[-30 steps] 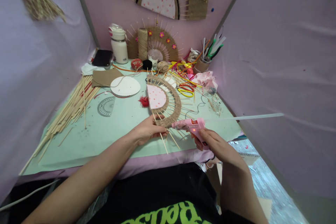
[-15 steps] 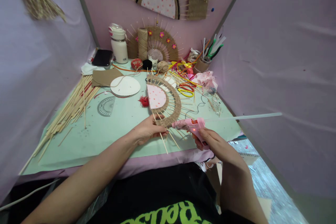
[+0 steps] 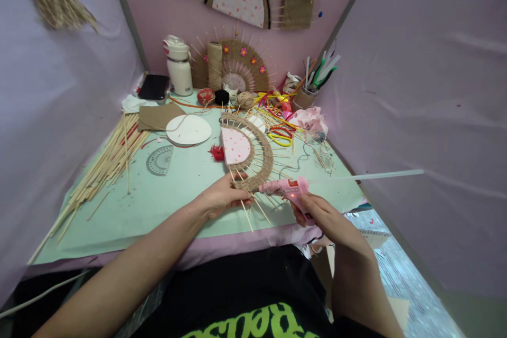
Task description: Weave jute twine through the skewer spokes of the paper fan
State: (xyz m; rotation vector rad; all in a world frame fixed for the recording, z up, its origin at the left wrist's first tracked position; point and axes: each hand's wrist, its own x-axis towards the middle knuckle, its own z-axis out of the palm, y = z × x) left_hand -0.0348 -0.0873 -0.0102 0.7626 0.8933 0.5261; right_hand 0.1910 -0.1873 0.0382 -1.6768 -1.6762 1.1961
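My left hand (image 3: 227, 196) pinches the near end of a half-round woven fan (image 3: 266, 158), made of thin sticks with a twine-wrapped band and a pink dotted half-circle centre. In my right hand (image 3: 317, 212) is a pink hot glue gun (image 3: 291, 190), its small light glowing orange. The nozzle meets or nearly meets the twine band beside my left thumb. A long clear glue stick (image 3: 380, 175) juts out of the gun's back to the right. Bare stick ends poke out below the band, towards me.
Left lie many thin wooden sticks (image 3: 103, 163), a protractor (image 3: 159, 160) and a white oval card (image 3: 189, 130). Yellow-handled scissors (image 3: 281, 137), yarn balls (image 3: 246, 100) and a tool cup (image 3: 304, 98) are behind. A white bottle (image 3: 180, 68) stands at the back left.
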